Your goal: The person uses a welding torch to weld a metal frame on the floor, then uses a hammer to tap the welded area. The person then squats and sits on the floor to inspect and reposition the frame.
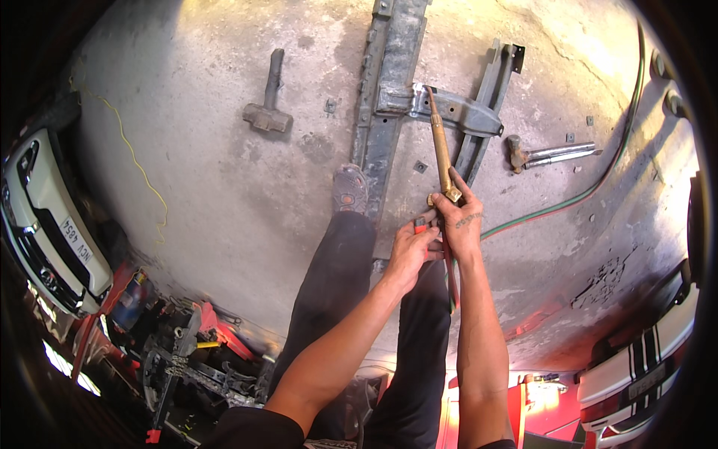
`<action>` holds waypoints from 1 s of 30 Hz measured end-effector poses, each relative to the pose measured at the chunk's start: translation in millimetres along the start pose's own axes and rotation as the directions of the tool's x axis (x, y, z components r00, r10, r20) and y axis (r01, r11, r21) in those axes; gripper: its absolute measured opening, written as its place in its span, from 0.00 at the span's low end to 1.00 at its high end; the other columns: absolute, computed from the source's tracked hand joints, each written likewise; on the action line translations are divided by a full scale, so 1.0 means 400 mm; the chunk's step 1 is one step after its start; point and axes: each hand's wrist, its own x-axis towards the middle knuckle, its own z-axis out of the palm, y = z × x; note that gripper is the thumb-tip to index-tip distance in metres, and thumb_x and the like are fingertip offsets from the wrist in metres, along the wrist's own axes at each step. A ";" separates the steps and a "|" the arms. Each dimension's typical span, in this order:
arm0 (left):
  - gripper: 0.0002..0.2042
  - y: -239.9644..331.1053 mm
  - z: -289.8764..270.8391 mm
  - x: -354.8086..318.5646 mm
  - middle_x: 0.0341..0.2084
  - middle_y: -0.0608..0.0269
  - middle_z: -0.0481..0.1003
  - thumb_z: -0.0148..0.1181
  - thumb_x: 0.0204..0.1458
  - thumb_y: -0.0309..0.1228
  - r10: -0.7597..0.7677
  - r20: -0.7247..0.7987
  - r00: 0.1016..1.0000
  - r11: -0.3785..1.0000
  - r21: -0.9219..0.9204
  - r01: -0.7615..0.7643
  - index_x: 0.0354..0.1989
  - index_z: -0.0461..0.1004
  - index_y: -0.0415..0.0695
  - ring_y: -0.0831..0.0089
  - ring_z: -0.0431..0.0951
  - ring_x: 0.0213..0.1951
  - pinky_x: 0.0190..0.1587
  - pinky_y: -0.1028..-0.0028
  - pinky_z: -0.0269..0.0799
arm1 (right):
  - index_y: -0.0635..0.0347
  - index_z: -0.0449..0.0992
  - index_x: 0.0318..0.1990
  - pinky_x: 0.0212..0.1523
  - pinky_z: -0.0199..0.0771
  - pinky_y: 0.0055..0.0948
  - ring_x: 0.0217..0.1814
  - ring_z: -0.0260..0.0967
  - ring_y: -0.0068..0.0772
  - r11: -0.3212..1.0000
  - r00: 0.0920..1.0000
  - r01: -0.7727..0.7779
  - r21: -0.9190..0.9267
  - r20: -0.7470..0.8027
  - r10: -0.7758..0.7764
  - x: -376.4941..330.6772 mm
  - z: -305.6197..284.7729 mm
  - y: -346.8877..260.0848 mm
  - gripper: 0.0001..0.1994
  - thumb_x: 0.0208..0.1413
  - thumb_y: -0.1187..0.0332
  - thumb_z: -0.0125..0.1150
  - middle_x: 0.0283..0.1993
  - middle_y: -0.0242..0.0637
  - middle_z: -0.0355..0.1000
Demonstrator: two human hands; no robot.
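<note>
My right hand [462, 221] is closed round the valve end of a brass gas torch [441, 150]. The torch's thin tip points away from me, over the bracket [452, 109] joined to a long grey metal beam [387, 82]. Close beside it, my left hand [407, 253] grips a small red lighter [420, 225], its top showing above the fingers. A red and a green hose [553, 221] run from near the torch's rear end off to the right. No flame shows at the tip.
A sledgehammer [268, 116] lies left of the beam, and a smaller hammer [517, 154] lies right. A grey metal rail [486, 112] passes under the bracket. Car parts and tools [202, 359] crowd the lower left. Vehicle bumpers [56, 217] stand at the sides. A yellow cord [134, 153] trails leftward.
</note>
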 end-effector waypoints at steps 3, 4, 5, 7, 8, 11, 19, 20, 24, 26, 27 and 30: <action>0.19 -0.002 0.004 0.001 0.43 0.60 0.75 0.53 0.63 0.27 -0.002 -0.013 1.000 1.000 -0.004 0.002 0.62 0.67 0.35 0.70 0.81 0.38 0.39 0.67 0.81 | 0.66 0.68 0.67 0.26 0.68 0.20 0.26 0.68 0.17 1.000 1.000 0.000 -0.016 -0.004 0.000 -0.002 -0.003 -0.003 0.30 0.55 0.77 0.64 0.32 0.32 0.77; 0.19 -0.003 0.005 0.002 0.40 0.64 0.74 0.54 0.62 0.28 -0.001 -0.023 1.000 1.000 -0.012 0.001 0.61 0.67 0.36 0.71 0.80 0.34 0.37 0.68 0.80 | 0.66 0.68 0.67 0.26 0.68 0.20 0.27 0.68 0.17 1.000 1.000 -0.001 -0.019 -0.001 0.001 -0.003 -0.002 -0.005 0.30 0.55 0.77 0.64 0.32 0.32 0.77; 0.19 -0.004 0.003 0.002 0.40 0.64 0.75 0.54 0.62 0.28 -0.004 -0.019 1.000 1.000 -0.015 0.004 0.60 0.68 0.36 0.71 0.80 0.33 0.37 0.68 0.80 | 0.66 0.68 0.67 0.26 0.69 0.20 0.27 0.68 0.17 1.000 1.000 -0.002 -0.022 0.001 0.002 -0.003 -0.002 -0.006 0.30 0.55 0.77 0.65 0.32 0.32 0.77; 0.18 -0.005 0.000 0.003 0.40 0.64 0.75 0.55 0.62 0.28 -0.012 -0.009 1.000 1.000 -0.020 0.012 0.59 0.69 0.37 0.71 0.80 0.33 0.37 0.68 0.80 | 0.66 0.68 0.67 0.27 0.69 0.20 0.28 0.68 0.17 1.000 1.000 0.006 -0.018 0.003 -0.006 -0.004 -0.002 -0.007 0.30 0.55 0.77 0.65 0.32 0.32 0.77; 0.17 -0.006 0.000 0.002 0.39 0.63 0.75 0.55 0.62 0.28 -0.011 -0.011 1.000 1.000 -0.023 0.011 0.58 0.69 0.37 0.71 0.80 0.33 0.37 0.68 0.80 | 0.66 0.68 0.67 0.27 0.69 0.20 0.28 0.69 0.17 1.000 1.000 0.010 -0.016 0.004 -0.010 -0.005 -0.003 -0.008 0.30 0.55 0.77 0.65 0.32 0.33 0.77; 0.17 -0.006 0.002 0.002 0.39 0.63 0.76 0.55 0.62 0.29 -0.009 -0.015 1.000 1.000 -0.028 0.009 0.57 0.69 0.37 0.71 0.80 0.33 0.37 0.68 0.80 | 0.66 0.68 0.67 0.28 0.70 0.20 0.29 0.69 0.17 1.000 1.000 0.011 -0.017 0.007 -0.011 -0.001 -0.007 0.001 0.30 0.55 0.77 0.65 0.32 0.33 0.77; 0.17 0.008 0.008 -0.006 0.38 0.61 0.77 0.54 0.62 0.29 -0.027 -0.042 0.999 1.000 -0.008 0.027 0.58 0.69 0.36 0.70 0.80 0.32 0.36 0.69 0.79 | 0.66 0.67 0.68 0.26 0.70 0.21 0.28 0.70 0.18 1.000 0.999 -0.028 -0.004 0.016 0.028 -0.012 -0.005 -0.017 0.30 0.55 0.77 0.64 0.33 0.34 0.77; 0.17 0.011 0.011 -0.008 0.38 0.61 0.77 0.54 0.62 0.29 -0.028 -0.043 0.999 1.000 -0.004 0.028 0.58 0.70 0.36 0.70 0.80 0.32 0.36 0.69 0.79 | 0.66 0.67 0.68 0.26 0.70 0.21 0.28 0.71 0.19 1.000 1.000 -0.004 -0.018 0.006 0.004 -0.010 -0.007 -0.009 0.30 0.55 0.78 0.64 0.33 0.35 0.77; 0.17 0.012 0.007 -0.008 0.38 0.60 0.78 0.53 0.63 0.29 -0.027 -0.040 0.999 1.000 0.001 0.027 0.58 0.70 0.35 0.70 0.80 0.31 0.36 0.69 0.79 | 0.67 0.66 0.68 0.27 0.72 0.21 0.28 0.72 0.19 0.997 0.999 -0.049 0.057 0.019 0.048 -0.023 -0.002 -0.023 0.30 0.55 0.78 0.64 0.33 0.35 0.77; 0.17 0.009 0.005 -0.006 0.38 0.60 0.78 0.53 0.63 0.29 -0.028 -0.031 0.999 1.000 0.000 0.028 0.58 0.70 0.35 0.70 0.81 0.31 0.36 0.69 0.79 | 0.67 0.66 0.68 0.27 0.73 0.21 0.28 0.72 0.20 0.996 0.999 -0.045 0.071 0.019 0.044 -0.019 -0.006 -0.010 0.30 0.56 0.78 0.63 0.34 0.35 0.77; 0.17 0.008 0.004 -0.006 0.38 0.60 0.78 0.53 0.63 0.29 -0.028 -0.027 0.999 1.000 0.000 0.028 0.58 0.70 0.35 0.70 0.81 0.31 0.36 0.69 0.79 | 0.68 0.65 0.68 0.27 0.73 0.21 0.28 0.72 0.20 0.997 0.999 -0.048 0.066 0.021 0.047 -0.018 -0.007 -0.007 0.31 0.56 0.78 0.63 0.34 0.36 0.77; 0.17 0.006 0.002 -0.005 0.38 0.59 0.78 0.53 0.63 0.29 -0.028 -0.025 0.999 1.000 -0.004 0.027 0.57 0.70 0.35 0.70 0.81 0.32 0.36 0.69 0.79 | 0.68 0.65 0.68 0.28 0.73 0.21 0.28 0.72 0.20 0.998 0.999 -0.040 0.046 0.019 0.039 -0.014 -0.008 0.000 0.31 0.56 0.79 0.63 0.34 0.36 0.77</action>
